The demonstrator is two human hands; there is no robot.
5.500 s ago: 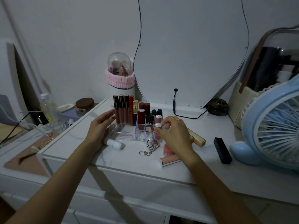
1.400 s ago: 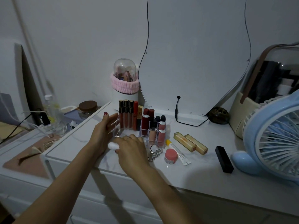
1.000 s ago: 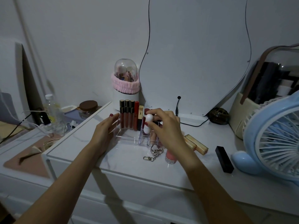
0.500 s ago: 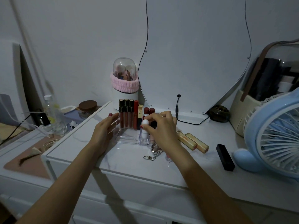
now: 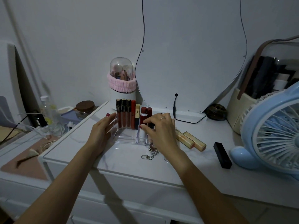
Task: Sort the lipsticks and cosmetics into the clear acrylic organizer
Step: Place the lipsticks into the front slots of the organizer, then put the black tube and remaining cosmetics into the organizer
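Observation:
The clear acrylic organizer [image 5: 124, 137] stands mid-table with several dark red glosses [image 5: 123, 114] and red lipsticks [image 5: 146, 110] upright in its back slots. My left hand [image 5: 102, 133] rests flat against its left wall. My right hand [image 5: 160, 130] sits over the right front slots, fingertips on a small white tube [image 5: 142, 133] that stands upright in a front slot. Two gold lipsticks [image 5: 191, 140] and a black lipstick [image 5: 222, 155] lie on the table to the right. A keychain [image 5: 149, 153] lies in front of the organizer.
A blue fan [image 5: 271, 126] stands at the right edge. Behind the organizer are a wavy mirror [image 5: 191, 54] with a cable, and a domed brush holder [image 5: 122, 81] with a pink band. A bottle [image 5: 47, 110] and jar [image 5: 85, 107] sit on the lower left desk.
My right hand picked the white tube off the table, carried it over the organizer and lowered it upright into a front slot. My left hand stayed on the organizer's left side.

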